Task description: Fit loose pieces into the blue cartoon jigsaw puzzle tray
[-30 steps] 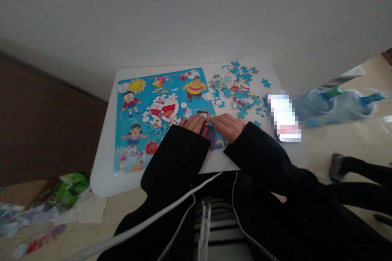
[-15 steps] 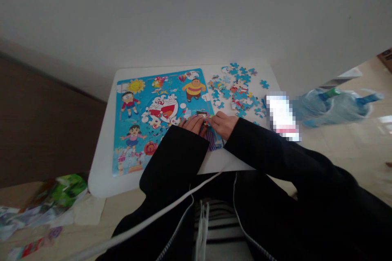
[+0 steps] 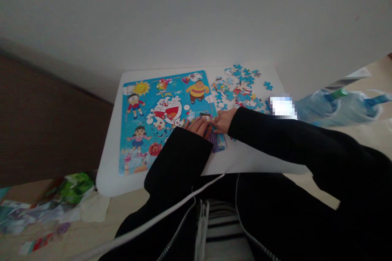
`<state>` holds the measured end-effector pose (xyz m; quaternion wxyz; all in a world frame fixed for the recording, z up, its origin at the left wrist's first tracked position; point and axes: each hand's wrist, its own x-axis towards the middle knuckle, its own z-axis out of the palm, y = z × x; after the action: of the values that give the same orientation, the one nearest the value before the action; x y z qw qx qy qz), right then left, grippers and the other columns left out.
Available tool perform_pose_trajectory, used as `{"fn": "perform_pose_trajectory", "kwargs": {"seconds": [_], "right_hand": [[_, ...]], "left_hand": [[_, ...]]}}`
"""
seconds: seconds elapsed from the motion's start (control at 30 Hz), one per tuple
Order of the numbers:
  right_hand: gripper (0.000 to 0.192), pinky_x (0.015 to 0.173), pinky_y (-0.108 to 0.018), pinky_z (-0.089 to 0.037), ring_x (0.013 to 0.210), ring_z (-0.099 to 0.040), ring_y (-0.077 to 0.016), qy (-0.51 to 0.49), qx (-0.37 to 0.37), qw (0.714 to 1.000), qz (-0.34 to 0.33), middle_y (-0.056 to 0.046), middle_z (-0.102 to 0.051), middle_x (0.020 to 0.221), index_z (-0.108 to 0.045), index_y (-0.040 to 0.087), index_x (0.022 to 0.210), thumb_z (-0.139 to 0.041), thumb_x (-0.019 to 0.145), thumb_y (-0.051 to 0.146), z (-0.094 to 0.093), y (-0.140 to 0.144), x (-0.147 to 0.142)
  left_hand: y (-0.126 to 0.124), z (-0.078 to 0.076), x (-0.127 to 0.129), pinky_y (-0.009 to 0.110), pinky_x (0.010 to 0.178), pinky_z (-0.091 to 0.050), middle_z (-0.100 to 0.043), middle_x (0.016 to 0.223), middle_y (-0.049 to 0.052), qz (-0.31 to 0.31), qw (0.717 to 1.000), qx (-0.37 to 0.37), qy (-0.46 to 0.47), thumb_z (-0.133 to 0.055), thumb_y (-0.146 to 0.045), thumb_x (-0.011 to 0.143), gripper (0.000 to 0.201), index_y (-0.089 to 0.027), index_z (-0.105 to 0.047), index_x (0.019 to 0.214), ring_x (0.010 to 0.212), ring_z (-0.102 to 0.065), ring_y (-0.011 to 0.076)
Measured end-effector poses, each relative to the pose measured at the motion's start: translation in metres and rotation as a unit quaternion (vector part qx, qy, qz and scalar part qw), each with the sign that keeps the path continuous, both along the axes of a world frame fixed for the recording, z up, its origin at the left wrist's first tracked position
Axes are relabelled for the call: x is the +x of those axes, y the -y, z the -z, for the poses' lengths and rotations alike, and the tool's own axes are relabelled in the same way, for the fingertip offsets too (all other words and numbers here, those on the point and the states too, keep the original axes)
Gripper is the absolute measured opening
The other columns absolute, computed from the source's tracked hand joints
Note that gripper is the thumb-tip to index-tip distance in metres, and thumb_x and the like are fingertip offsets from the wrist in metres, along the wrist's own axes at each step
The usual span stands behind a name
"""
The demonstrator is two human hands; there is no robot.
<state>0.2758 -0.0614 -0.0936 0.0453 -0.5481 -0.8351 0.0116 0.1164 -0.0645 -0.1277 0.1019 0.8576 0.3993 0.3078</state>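
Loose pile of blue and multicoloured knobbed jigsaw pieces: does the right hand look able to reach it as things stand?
Probably yes: the bare right hand, at the blue, rectangular printed puzzle board, is close to the pile, with nothing visible blocking the way between.

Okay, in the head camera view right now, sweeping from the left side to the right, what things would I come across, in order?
Green bag → puzzle → loose pieces → phone → clear plastic.
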Motion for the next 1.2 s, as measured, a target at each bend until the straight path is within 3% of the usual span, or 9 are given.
{"fn": "perform_pose_trajectory", "kwargs": {"seconds": [0.17, 0.3, 0.4, 0.53, 0.73, 1.0, 1.2], "right_hand": [[0.024, 0.05, -0.028, -0.033, 0.063, -0.059, -0.0181, 0.105, -0.145, 0.983, -0.026, -0.007, -0.068, 0.074, -0.067, 0.018, 0.081, -0.051, 0.084, 0.036, -0.029, -0.003, -0.001], [0.029, 0.051, -0.027, -0.029, 0.072, -0.061, -0.0175, 0.104, -0.165, 0.981, -0.011, -0.006, -0.068, 0.085, -0.065, 0.023, 0.103, -0.043, 0.089, 0.036, -0.043, 0.006, 0.006], [0.034, 0.051, -0.025, -0.028, 0.075, -0.061, -0.0159, 0.072, -0.127, 0.989, 0.03, -0.003, -0.068, 0.083, -0.059, 0.028, 0.117, -0.039, 0.091, 0.036, -0.041, 0.024, 0.026], [0.037, 0.054, -0.024, -0.033, 0.072, -0.06, -0.0136, -0.004, -0.042, 0.994, 0.098, -0.003, -0.067, 0.075, -0.063, 0.025, 0.113, -0.036, 0.092, 0.039, -0.023, 0.06, 0.055], [0.038, 0.055, -0.022, -0.038, 0.064, -0.058, -0.011, -0.091, 0.0, 0.989, 0.116, -0.002, -0.063, 0.065, -0.066, 0.023, 0.109, -0.034, 0.093, 0.038, -0.008, 0.105, 0.058], [0.034, 0.068, -0.025, -0.047, 0.07, -0.057, -0.0131, -0.134, 0.085, 0.969, 0.187, -0.006, -0.065, 0.078, -0.069, 0.019, 0.103, -0.043, 0.09, 0.036, 0.001, 0.117, 0.057], [0.026, 0.065, -0.026, -0.048, 0.064, -0.053, -0.0128, -0.147, 0.148, 0.959, 0.193, -0.007, -0.065, 0.082, -0.072, 0.019, 0.096, -0.054, 0.084, 0.034, 0.012, 0.116, 0.042]], "left_hand": [[-0.001, -0.001, 0.003, 0.042, 0.096, -0.038, -0.065, 0.109, 0.009, -0.001, 1.0, 0.023, -0.001, -0.052, -0.029, 0.087, 0.019, -0.016, -0.064, 0.096, 0.107, -0.058, 0.0231], [-0.004, -0.004, 0.004, 0.04, 0.092, -0.042, -0.066, 0.105, 0.008, -0.002, 1.0, 0.022, 0.008, -0.054, -0.03, 0.086, 0.018, -0.018, -0.065, 0.093, 0.102, -0.06, 0.0224], [-0.006, -0.006, 0.003, 0.039, 0.09, -0.044, -0.066, 0.105, 0.008, 0.012, 1.0, 0.009, 0.016, -0.054, -0.029, 0.085, 0.019, -0.017, -0.065, 0.095, 0.103, -0.059, 0.0226], [-0.01, -0.005, 0.001, 0.036, 0.089, -0.044, -0.066, 0.105, 0.008, 0.028, 0.999, 0.005, 0.016, -0.054, -0.029, 0.084, 0.021, -0.018, -0.064, 0.099, 0.103, -0.059, 0.022], [-0.018, -0.004, -0.004, 0.033, 0.084, -0.045, -0.066, 0.104, 0.007, 0.061, 0.998, 0.004, 0.002, -0.056, -0.031, 0.082, 0.023, -0.017, -0.064, 0.099, 0.096, -0.06, 0.0219], [-0.016, -0.01, -0.005, 0.033, 0.084, -0.045, -0.064, 0.105, 0.009, 0.047, 0.999, -0.017, -0.005, -0.053, -0.033, 0.082, 0.032, -0.017, -0.058, 0.109, 0.097, -0.059, 0.0225], [-0.015, -0.008, -0.006, 0.033, 0.087, -0.045, -0.063, 0.105, 0.009, 0.06, 0.997, 0.008, 0.043, -0.056, -0.03, 0.079, 0.034, -0.016, -0.057, 0.11, 0.098, -0.058, 0.0219]]}}
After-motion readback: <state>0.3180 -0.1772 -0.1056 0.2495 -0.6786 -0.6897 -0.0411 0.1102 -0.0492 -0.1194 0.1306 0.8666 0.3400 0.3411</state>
